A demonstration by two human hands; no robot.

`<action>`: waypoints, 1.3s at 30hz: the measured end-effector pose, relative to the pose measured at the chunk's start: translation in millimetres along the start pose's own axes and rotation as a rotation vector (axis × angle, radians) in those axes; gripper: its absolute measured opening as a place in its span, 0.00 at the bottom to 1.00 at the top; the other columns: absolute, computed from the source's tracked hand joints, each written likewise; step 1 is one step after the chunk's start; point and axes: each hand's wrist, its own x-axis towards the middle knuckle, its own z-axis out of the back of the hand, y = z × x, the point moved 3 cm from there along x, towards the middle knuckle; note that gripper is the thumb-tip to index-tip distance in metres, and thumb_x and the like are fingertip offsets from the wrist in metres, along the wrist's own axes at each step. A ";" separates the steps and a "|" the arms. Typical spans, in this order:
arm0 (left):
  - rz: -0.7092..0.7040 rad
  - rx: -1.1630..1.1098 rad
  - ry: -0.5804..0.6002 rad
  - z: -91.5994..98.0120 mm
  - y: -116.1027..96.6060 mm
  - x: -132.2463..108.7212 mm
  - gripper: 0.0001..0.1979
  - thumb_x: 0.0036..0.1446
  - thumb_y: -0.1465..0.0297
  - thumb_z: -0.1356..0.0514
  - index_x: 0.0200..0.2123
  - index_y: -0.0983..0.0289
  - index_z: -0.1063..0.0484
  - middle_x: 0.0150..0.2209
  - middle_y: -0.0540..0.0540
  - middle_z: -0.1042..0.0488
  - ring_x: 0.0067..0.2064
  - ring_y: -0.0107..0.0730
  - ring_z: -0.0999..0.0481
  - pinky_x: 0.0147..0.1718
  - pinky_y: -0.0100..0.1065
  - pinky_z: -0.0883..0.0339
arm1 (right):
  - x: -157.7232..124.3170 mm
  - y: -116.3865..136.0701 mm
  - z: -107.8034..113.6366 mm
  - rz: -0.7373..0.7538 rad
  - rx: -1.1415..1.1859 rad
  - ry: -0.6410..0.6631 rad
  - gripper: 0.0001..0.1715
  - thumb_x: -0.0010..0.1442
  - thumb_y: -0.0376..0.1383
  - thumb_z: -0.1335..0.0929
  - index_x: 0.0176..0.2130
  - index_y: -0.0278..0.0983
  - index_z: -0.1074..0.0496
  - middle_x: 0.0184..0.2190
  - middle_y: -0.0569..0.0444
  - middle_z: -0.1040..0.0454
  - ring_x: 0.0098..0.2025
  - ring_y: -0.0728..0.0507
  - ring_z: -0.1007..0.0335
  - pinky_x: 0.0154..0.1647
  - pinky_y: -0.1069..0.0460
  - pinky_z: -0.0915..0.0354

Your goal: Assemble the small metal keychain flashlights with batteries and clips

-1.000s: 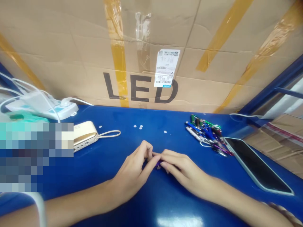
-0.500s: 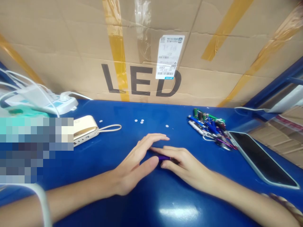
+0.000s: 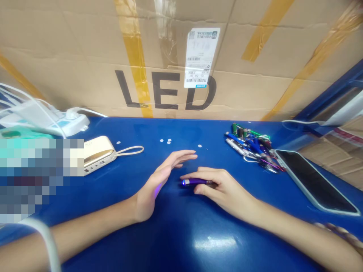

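My right hand [image 3: 221,190] is closed round a small purple pen light [image 3: 195,182], held level just above the blue table [image 3: 181,230]. Its tip glows and points left at my left palm. My left hand [image 3: 160,177] stands on its edge with the fingers stretched out, empty, and a faint violet spot shows on the palm. The two hands are a short gap apart.
A pile of several coloured pen lights [image 3: 252,147] lies at the right, next to a dark phone [image 3: 314,181]. A cream power bank [image 3: 99,153] with a loop cord sits at the left, beyond it a white power strip [image 3: 65,122]. Small white discs [image 3: 168,141] dot the table. A cardboard box [image 3: 170,56] walls the back.
My hands, pressed together on the pen light a second ago, have parted. The left hand opened and drew back to the left; the right hand now holds the light alone, lit.
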 end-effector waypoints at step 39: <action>-0.097 0.033 0.078 1.9 9.1 -3.9 0.25 0.60 0.62 0.59 0.58 0.64 0.43 0.59 0.54 0.39 0.61 0.45 0.45 0.58 0.42 0.54 | -0.5 4.3 -2.1 0.000 -0.075 0.009 0.10 0.60 0.40 0.34 0.38 0.38 0.25 0.32 0.57 0.26 0.31 0.52 0.32 0.33 0.58 0.39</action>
